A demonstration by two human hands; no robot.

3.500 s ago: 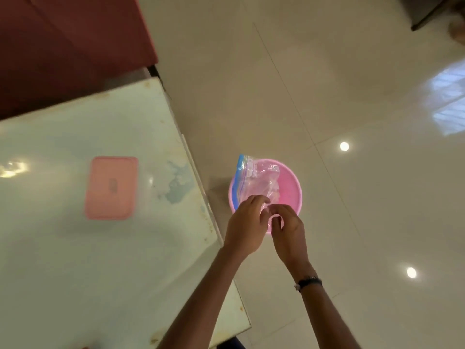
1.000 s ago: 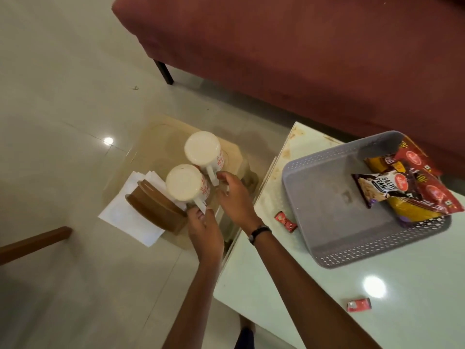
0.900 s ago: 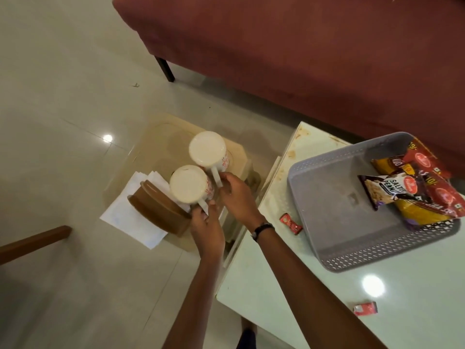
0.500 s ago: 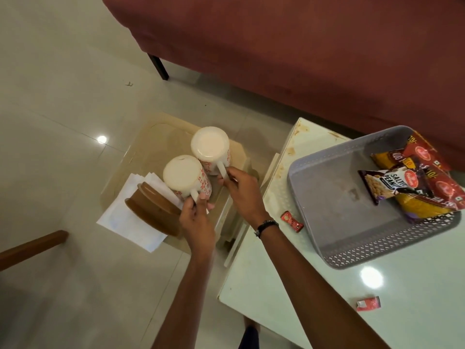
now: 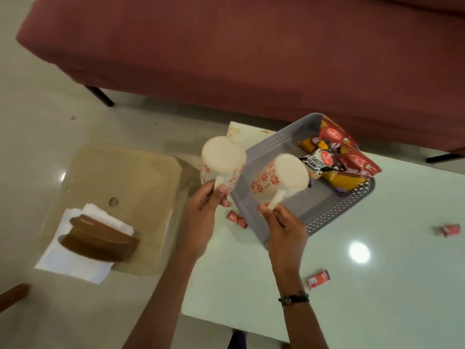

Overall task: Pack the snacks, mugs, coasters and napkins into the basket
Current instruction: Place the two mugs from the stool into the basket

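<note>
Each hand carries a white mug with red flowers by its handle. My left hand (image 5: pixel 205 210) grips the left mug (image 5: pixel 221 162) just off the basket's left rim. My right hand (image 5: pixel 284 225) grips the right mug (image 5: pixel 281 177), which hangs tilted over the grey perforated basket (image 5: pixel 327 215) on the white table. Several snack packets (image 5: pixel 342 159) lie in the basket's far right end. On the low glass side table (image 5: pixel 125 172) to the left, brown coasters (image 5: pixel 100 238) rest on white napkins (image 5: pixel 73 263).
Small red sachets lie on the table: one (image 5: pixel 237 219) by the basket's left corner, one (image 5: pixel 319 278) near my right wrist, one (image 5: pixel 450 229) at far right. A maroon sofa (image 5: pixel 226 51) runs along the back. A wooden edge (image 5: pixel 12 295) shows at lower left.
Both mugs have been lifted off the glass side table and carried right. The right one now hangs over the basket. The coasters and napkins stayed where they were.
</note>
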